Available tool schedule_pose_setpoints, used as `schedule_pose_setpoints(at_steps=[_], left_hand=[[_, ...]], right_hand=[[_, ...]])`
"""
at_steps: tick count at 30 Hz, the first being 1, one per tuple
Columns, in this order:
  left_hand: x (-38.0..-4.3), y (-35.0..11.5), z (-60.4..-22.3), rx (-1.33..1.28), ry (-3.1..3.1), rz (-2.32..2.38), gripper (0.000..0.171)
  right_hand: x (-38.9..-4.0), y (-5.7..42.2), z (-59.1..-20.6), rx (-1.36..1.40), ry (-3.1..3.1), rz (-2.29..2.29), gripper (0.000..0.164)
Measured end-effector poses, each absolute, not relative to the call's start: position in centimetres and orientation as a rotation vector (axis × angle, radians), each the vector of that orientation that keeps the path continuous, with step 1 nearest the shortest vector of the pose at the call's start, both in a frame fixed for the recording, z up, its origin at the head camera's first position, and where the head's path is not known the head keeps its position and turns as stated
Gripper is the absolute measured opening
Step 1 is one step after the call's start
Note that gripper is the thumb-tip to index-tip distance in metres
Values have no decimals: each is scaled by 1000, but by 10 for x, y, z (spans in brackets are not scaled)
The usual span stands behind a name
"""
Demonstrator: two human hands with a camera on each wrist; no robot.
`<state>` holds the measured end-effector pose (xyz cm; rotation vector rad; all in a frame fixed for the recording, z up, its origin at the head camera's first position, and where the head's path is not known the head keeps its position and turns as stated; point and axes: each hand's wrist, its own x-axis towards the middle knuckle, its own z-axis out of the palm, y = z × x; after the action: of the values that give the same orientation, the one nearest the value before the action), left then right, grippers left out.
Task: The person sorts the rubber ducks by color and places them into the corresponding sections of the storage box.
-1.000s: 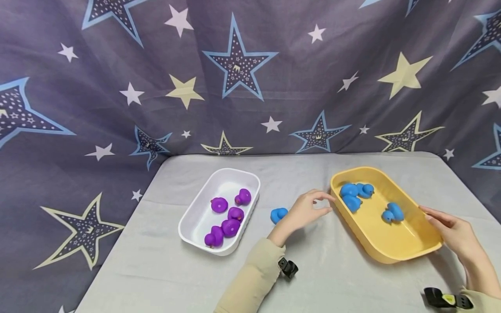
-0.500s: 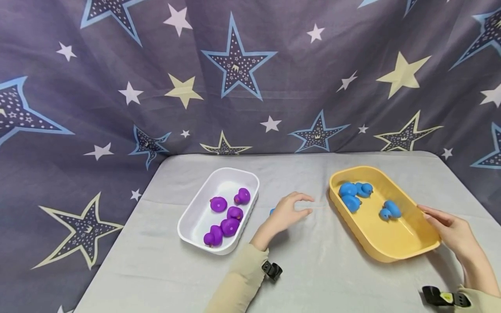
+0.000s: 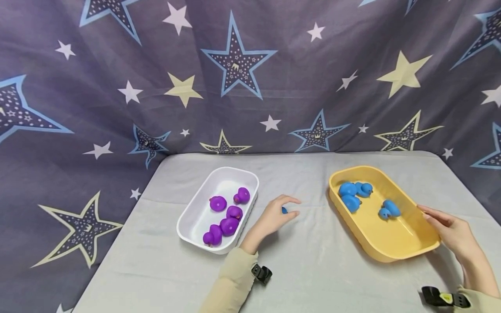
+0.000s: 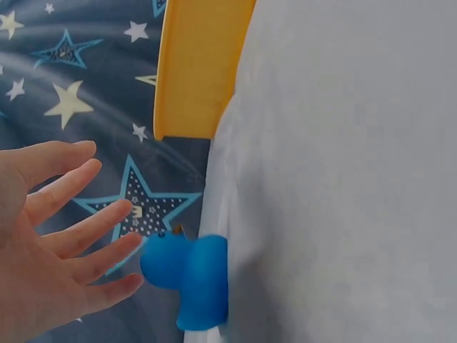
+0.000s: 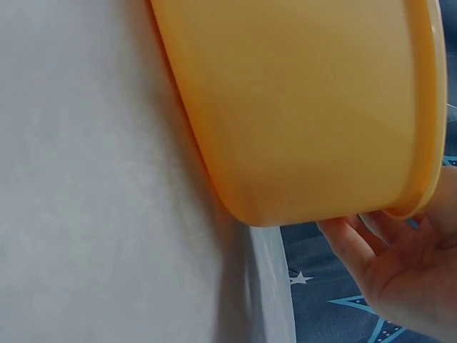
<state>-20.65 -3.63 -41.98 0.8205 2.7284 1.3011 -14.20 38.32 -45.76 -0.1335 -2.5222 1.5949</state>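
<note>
My left hand (image 3: 272, 216) is spread over a blue rubber duck (image 3: 284, 210), thumb and fingers apart. In the left wrist view the duck (image 4: 193, 279) sits on the table beside the spread fingers (image 4: 100, 257). My right hand (image 3: 455, 232) holds the right rim of a yellow tray (image 3: 391, 250), fingers against its outer wall in the right wrist view. Several blue ducks (image 3: 351, 203) lie inside this tray, toward its far left end. A white tray (image 3: 188, 221) left of my left hand bears several purple ducks (image 3: 229, 226).
A grey cloth covers the table (image 3: 301, 278). Behind it and along its sides hangs a dark curtain (image 3: 250, 121) printed with stars. Each wrist wears a black strapped device (image 3: 262, 274).
My left hand has moved left from the yellow tray's near side to the loose blue duck, now mostly covered by it. My right hand stays at the tray's rim.
</note>
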Motion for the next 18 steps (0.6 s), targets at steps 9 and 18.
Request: schedule_pose_setpoints(at_steps=[9,18], left_hand=[[-205,-45,-423,737,2721,1275,29],[-204,-51,-428,722,2724,1297,28]], right_hand=[[-157,413,-496,-155,-2548,1534,36],[-158,415,-498,-156,-2553,1520,38]])
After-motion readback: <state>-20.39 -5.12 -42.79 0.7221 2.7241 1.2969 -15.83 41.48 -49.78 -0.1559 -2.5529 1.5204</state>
